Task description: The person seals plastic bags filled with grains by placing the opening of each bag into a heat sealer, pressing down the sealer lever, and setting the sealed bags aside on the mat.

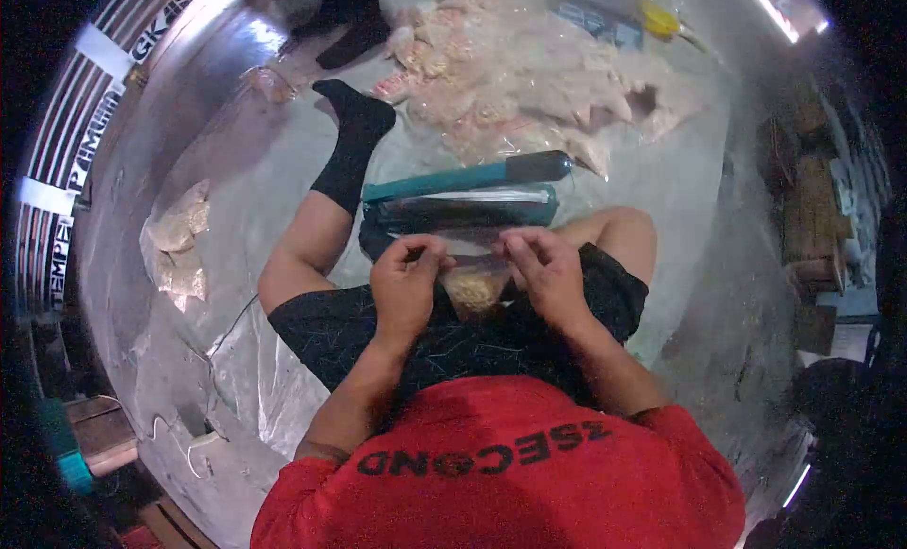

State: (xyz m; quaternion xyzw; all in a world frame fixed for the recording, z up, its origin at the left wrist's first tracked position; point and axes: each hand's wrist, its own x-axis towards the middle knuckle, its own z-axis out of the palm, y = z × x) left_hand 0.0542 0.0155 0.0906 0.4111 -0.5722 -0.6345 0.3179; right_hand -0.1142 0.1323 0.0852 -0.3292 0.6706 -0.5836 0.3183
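A clear plastic bag (475, 290) with pale yellow, lumpy contents at its bottom hangs between my hands above my lap. My left hand (408, 277) pinches its upper left corner, and the fingers of my right hand (545, 273) are closed on the upper right corner. Just beyond my fingers lies a long teal bag sealer (463, 209). Its teal arm (453, 179), dark at the right end, lies across the far side, and a pale strip runs along the body. What exactly fills the bag is too blurred to tell.
A heap of filled clear bags (491, 86) spreads over the plastic floor sheet (255, 190). A few filled bags (179, 237) lie at left. A yellow object (659, 20) sits behind the heap. Another person's dark-clad foot (354, 43) is at the top. A cable runs at left.
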